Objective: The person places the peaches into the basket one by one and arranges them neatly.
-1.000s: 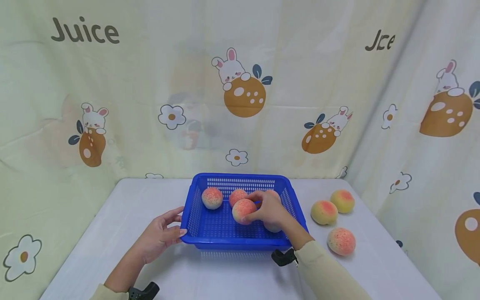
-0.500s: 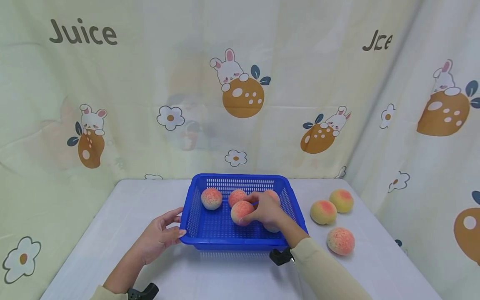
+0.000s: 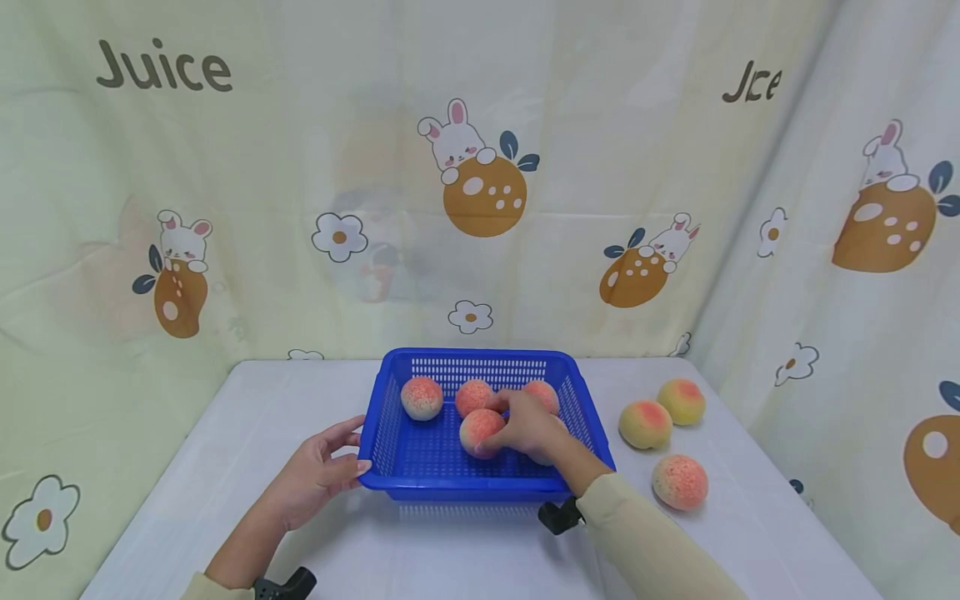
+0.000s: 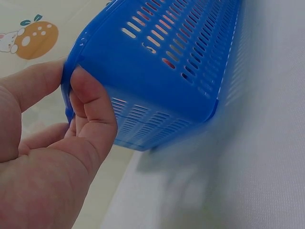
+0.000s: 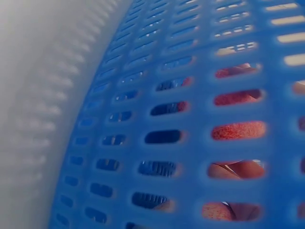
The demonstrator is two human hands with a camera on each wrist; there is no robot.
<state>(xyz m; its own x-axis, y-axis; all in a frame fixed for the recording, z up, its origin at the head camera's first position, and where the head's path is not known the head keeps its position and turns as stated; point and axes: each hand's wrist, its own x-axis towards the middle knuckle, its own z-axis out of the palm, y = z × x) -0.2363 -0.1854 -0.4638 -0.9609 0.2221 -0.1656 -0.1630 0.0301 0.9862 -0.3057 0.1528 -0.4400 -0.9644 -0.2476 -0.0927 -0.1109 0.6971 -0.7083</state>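
Note:
A blue plastic basket [image 3: 480,483] with slotted walls sits on the white table. My left hand [image 3: 315,475] pinches its left rim between thumb and fingers, as the left wrist view also shows at the basket wall [image 4: 157,52]. Inside the basket, my right hand [image 3: 528,427] holds a pink speckled peach [image 3: 480,435] low over the floor; whether it touches the floor I cannot tell. Behind it are a left peach [image 3: 422,398], a middle peach [image 3: 474,397] and a right peach [image 3: 542,395]. One more is mostly hidden under my right hand. The right wrist view is largely filled by slotted wall [image 5: 195,133].
Right of the basket, a pink peach [image 3: 680,482] lies nearest, with a yellow peach [image 3: 645,424] and another yellow peach [image 3: 682,402] farther back. A printed curtain [image 3: 570,275] hangs behind the white table [image 3: 300,392] and along its sides.
My right hand has lowered the peach slightly, a little toward the front of the basket. The left hand keeps its hold on the rim. The head view has shifted a little.

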